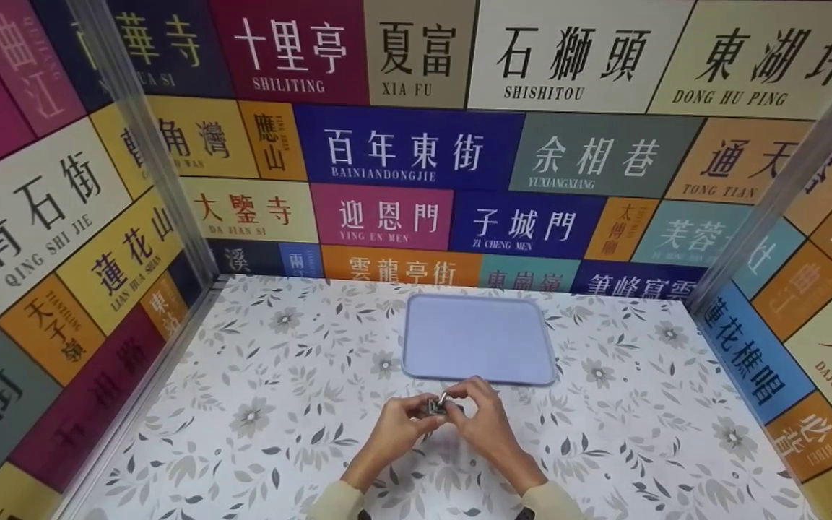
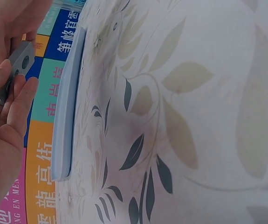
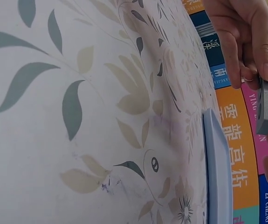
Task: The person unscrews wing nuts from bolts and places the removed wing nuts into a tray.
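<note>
My left hand (image 1: 399,424) pinches a small grey metal block (image 1: 432,408) between thumb and fingers, held above the table in front of me. In the left wrist view, round holes show in the face of the block (image 2: 18,70). My right hand (image 1: 483,419) is close against the block's other side, thumb and index finger bent around a small shiny metal piece (image 1: 443,397) at its top. I cannot tell what kind of piece it is. In the right wrist view, left fingertips (image 3: 265,72) press on one end of the block (image 3: 266,108).
A pale blue-lilac tray (image 1: 479,339) lies flat on the table just beyond the hands. A white cloth with grey leaves and flowers covers the table (image 1: 279,448). Walls of colourful panels with Chinese lettering (image 1: 405,148) stand behind and at both sides.
</note>
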A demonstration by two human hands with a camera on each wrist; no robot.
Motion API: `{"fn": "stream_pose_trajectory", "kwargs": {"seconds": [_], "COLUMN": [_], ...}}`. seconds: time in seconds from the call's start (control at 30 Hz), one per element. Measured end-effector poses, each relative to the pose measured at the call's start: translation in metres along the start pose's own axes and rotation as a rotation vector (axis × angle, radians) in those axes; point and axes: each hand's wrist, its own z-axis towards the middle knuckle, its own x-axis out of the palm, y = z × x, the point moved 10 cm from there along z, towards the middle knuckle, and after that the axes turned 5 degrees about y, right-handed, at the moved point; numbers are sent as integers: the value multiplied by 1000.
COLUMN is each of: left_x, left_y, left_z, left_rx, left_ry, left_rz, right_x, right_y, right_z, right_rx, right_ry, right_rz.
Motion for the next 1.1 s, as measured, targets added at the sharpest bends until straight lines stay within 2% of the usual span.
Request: {"fn": "stream_pose_trajectory", "kwargs": {"seconds": [0.23, 0.57, 0.73, 0.93, 1.03, 1.1], "left_x": [2, 2, 2, 3, 3, 4], "left_y": [37, 38, 34, 35, 37, 38], "left_z": [12, 12, 11, 9, 8, 8], "left_rx": [-21, -24, 7, -8, -21, -25], "left_ry": [11, 23, 18, 4, -6, -9], "left_rz": [22, -6, -17, 2, -5, -4], "right_x": [-3, -1, 1, -5, -8, -7], "right_y": [4, 5, 8, 29, 40, 41], "right_z": [2, 0, 1, 5, 7, 8], "right_rx": [-49, -63, -64, -70, -64, -28], "right_ry": [-32, 12, 5, -5, 36, 85], "right_rz": [26, 78, 71, 113, 148, 190]}}
